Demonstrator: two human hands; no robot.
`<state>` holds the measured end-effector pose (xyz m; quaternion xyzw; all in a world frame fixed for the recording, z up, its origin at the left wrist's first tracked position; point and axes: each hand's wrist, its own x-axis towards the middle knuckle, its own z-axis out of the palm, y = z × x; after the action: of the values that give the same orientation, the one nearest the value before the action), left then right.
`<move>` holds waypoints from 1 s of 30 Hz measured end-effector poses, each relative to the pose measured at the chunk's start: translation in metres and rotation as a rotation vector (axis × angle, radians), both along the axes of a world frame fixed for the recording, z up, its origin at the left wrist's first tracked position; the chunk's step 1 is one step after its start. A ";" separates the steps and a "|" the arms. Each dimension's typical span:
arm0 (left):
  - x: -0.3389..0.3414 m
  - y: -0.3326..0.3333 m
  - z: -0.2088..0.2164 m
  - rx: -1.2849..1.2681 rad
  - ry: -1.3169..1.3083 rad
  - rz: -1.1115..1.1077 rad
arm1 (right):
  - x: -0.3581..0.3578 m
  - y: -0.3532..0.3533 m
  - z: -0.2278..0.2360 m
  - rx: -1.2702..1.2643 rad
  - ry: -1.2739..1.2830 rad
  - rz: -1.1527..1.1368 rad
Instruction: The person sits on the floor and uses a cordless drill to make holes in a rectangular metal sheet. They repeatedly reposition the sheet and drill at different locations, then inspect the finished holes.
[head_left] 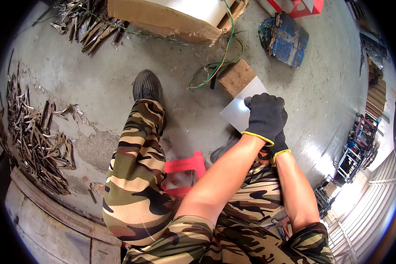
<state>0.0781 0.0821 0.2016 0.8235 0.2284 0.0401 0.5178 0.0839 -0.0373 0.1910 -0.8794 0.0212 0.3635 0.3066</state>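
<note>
At two o'clock from centre was the sheet (238, 115), the block (235, 79) at its twelve. The left hand (267, 115) curled over its three-o'clock side, hold unclear; the right hand's (280, 143) fingers were hidden. Uneven pressure could have tipped the sheet.

The grey floor (101, 70) (cracked at left) carries brown pieces (35, 136), apparently metal, and a green cable (225, 60).
</note>
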 end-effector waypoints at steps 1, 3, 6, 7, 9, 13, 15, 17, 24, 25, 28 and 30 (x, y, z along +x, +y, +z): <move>0.000 0.001 0.000 0.003 0.001 -0.002 | 0.000 0.000 0.000 0.006 0.001 -0.003; 0.000 0.000 -0.001 0.007 0.001 -0.008 | 0.000 -0.002 -0.001 0.014 0.001 -0.008; 0.001 0.000 0.000 0.016 -0.023 -0.009 | 0.000 -0.003 -0.002 0.027 -0.001 -0.015; 0.000 0.000 0.000 0.023 -0.023 -0.011 | 0.001 -0.004 -0.002 0.031 -0.001 -0.019; 0.000 0.000 -0.001 0.037 -0.016 -0.012 | 0.000 -0.006 -0.004 0.042 0.006 -0.025; 0.001 -0.002 -0.002 0.013 -0.013 0.000 | 0.000 -0.009 -0.005 0.067 0.006 -0.036; 0.000 -0.002 -0.002 0.026 -0.014 0.006 | -0.001 -0.010 -0.007 0.081 0.010 -0.045; -0.001 -0.002 -0.002 0.019 -0.018 0.008 | -0.003 -0.011 -0.008 0.096 0.014 -0.051; 0.000 -0.004 -0.005 0.015 -0.037 0.024 | -0.005 -0.016 -0.013 0.153 0.023 -0.078; -0.001 -0.004 -0.005 0.019 -0.044 0.027 | -0.006 -0.017 -0.013 0.162 0.025 -0.082; -0.001 -0.004 -0.004 0.024 -0.059 0.027 | -0.006 -0.021 -0.014 0.195 0.035 -0.097; -0.001 -0.003 -0.004 0.019 -0.056 0.021 | -0.008 -0.024 -0.017 0.222 0.046 -0.108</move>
<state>0.0770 0.0791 0.1980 0.8245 0.2222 0.0708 0.5156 0.0762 -0.0614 0.1742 -0.8291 0.0353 0.3665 0.4208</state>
